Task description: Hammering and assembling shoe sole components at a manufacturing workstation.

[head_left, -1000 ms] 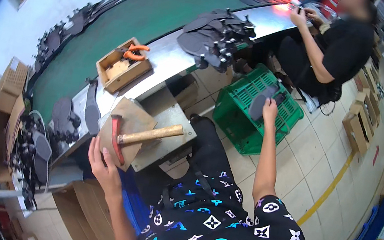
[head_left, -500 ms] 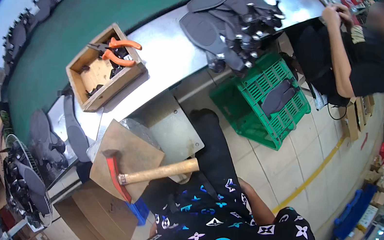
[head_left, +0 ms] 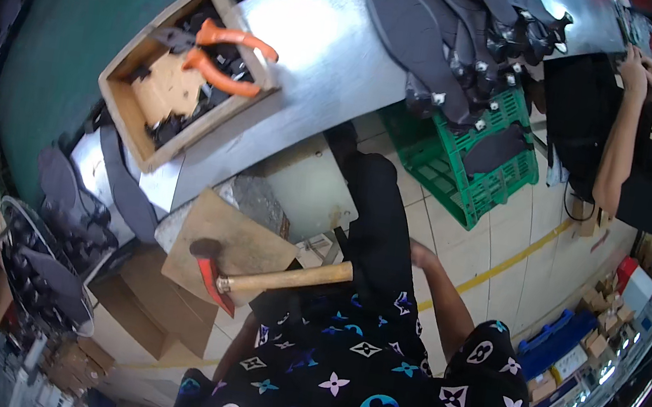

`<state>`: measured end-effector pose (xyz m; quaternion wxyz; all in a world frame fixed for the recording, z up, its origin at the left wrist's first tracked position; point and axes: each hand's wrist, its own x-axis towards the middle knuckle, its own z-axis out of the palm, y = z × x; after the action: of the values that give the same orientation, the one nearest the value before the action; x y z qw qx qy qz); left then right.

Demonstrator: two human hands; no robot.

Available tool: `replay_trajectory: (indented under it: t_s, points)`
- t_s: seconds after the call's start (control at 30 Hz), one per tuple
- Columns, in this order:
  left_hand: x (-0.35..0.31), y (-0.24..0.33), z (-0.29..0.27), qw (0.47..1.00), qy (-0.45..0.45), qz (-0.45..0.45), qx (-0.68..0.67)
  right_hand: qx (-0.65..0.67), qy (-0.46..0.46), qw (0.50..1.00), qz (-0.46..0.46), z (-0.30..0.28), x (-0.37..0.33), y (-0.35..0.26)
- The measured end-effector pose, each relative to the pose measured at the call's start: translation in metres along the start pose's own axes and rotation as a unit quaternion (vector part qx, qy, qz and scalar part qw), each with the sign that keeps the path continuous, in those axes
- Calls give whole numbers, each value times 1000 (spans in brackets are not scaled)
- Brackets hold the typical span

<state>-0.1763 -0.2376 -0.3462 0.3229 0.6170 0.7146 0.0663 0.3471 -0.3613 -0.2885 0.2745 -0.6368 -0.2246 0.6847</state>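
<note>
My right hand (head_left: 422, 256) hangs beside my dark trouser leg (head_left: 383, 203). Only part of it shows, and its fingers are hidden. A short piece of my left forearm (head_left: 239, 348) appears by the patterned shirt; that hand is out of sight. In front of me a hammer (head_left: 286, 276) with a red head and wooden handle lies on a brown board (head_left: 239, 229), its handle end against my leg. Neither hand visibly touches it. Orange-handled pliers (head_left: 226, 83) rest across a wooden box (head_left: 124, 110) holding small black parts.
Dark grey sole-shaped pieces (head_left: 409, 28) with black fittings are heaped on the metal bench (head_left: 309, 85). More lie at left (head_left: 124, 184) and in a wire basket (head_left: 52, 282). A green crate (head_left: 468, 203) stands on the tiled floor. Another person (head_left: 641, 156) works at far right.
The view has shifted, bringing the box and bench closer. My right hand has come into sight beside my leg, and more of my left forearm shows. The hammer still lies on the board.
</note>
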Motion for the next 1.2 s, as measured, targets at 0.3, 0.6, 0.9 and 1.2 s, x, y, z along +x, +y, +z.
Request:
replay_trajectory:
  t_s: [0.3,0.6,0.9,1.2]
  points:
    - [67,4,-50,994,65,32,-77,53,175,971,-156,0,150,-264]
    - [133,172,-120,827,17,-19,-562,193,98,955,-201,105,109,-258]
    - [101,219,-82,790,60,54,-607,94,166,963,-190,70,132,-243]
    - [61,198,-80,775,50,74,-625,147,114,961,-204,63,138,-221]
